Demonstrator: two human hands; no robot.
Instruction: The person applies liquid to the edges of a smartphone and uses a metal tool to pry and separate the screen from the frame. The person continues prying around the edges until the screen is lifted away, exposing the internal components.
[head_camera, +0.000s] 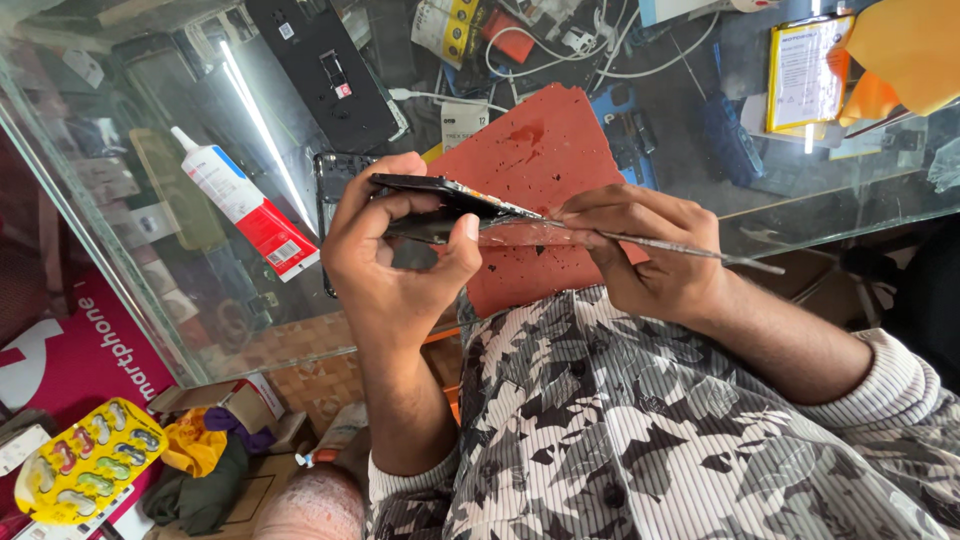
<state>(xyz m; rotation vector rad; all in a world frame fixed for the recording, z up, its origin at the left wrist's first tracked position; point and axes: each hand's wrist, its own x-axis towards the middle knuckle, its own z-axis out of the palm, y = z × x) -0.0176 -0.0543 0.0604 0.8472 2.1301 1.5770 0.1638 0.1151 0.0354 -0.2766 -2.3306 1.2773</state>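
Head view: my left hand (395, 265) is clamped around a black smartphone (440, 205), thumb on the near face and fingers curled over the far edge, holding it edge-on above the glass counter (180, 300). My right hand (650, 250) is closed in a pinch on a thin metal pry tool (690, 250), its tip pushed into the seam at the phone's right end, where a panel already looks lifted a little. Looks like the prying-apart step; next move, I'd judge, calls for sliding the blade along the seam with light, steady force while the left grip holds firm, so nothing inside cracks.

Just beyond the hands lies a red work mat (530, 150) on the glass, partly under the phone. Left of it sits a white-and-red glue tube (245, 205), and a black phone back panel (325, 65) lies further off. A battery pack with yellow trim (800, 70) sits far right; white cables (560, 50) tangle at the top.

Room: both hands work in the air near the counter's near edge, close to my chest. Open space to the right for the tool handle; the glue tube is the nearest thing on the left, apart from my hand.
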